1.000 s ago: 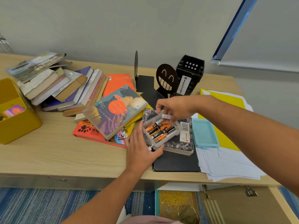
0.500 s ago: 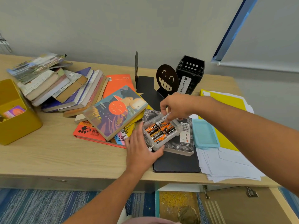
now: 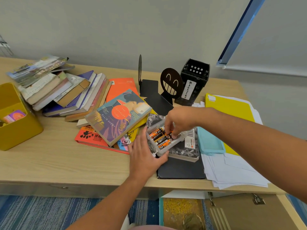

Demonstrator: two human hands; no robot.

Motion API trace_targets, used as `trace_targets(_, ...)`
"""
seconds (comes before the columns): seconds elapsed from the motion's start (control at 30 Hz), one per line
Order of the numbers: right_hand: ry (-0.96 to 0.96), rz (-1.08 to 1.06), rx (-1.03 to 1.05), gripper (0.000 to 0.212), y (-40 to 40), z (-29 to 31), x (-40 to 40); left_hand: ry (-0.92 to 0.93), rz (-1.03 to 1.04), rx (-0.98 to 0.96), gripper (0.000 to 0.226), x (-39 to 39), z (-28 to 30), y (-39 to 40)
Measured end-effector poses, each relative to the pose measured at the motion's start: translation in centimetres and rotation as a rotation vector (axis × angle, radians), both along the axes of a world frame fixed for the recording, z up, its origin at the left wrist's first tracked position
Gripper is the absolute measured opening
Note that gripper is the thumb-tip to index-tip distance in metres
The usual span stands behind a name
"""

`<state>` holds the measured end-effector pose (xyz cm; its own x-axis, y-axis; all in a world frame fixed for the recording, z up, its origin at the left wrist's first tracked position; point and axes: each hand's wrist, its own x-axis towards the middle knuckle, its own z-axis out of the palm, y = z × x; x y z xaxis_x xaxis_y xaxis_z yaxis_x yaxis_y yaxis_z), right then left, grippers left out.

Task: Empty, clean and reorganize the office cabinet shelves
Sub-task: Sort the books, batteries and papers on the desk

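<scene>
Clear plastic forms the small battery box [image 3: 163, 141], which sits on a grey patterned book [image 3: 186, 147] near the front edge of the pale wood desk [image 3: 49, 156]. The left hand [image 3: 144, 156] lies flat, fingers straight, against its near corner; the right hand [image 3: 180, 120] dips curled fingertips among the batteries [image 3: 159, 138], roughly 5. 2 black bookends [image 3: 171, 84] stand behind, against a grey wall.

Looks like an office: wooden desk [image 3: 49, 163] piled with books [image 3: 66, 92], loose papers [image 3: 232, 173], a yellow folder [image 3: 229, 105], smiley bookends [image 3: 172, 83] (cute) and a bin labelled "magazine" [image 3: 194, 80].
</scene>
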<state>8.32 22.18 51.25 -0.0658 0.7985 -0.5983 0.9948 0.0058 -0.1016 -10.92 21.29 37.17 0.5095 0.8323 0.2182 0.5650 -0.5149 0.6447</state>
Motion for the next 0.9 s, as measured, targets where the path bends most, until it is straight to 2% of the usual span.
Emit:
trace_targets(0.3,0.041,-0.059,0.122,0.030,0.4,-0.4,0.4,-0.002,0.002,0.002,0.107,-0.1,0.1,-0.1)
trace_targets(0.57,0.132,-0.159,0.313,0.017,0.1,-0.3,1.5,0.004,0.000,0.001,0.107,0.0,0.2,-0.1)
trace_targets(0.77,0.235,-0.208,0.277,0.027,-0.6,-0.6,1.9,0.011,-0.006,-0.010,0.107,-0.1,0.2,-0.1)
trace_targets(0.9,0.289,-0.307,0.334,0.032,-1.8,-0.8,1.9,0.011,-0.008,-0.019,0.108,-0.1,0.4,-0.1)
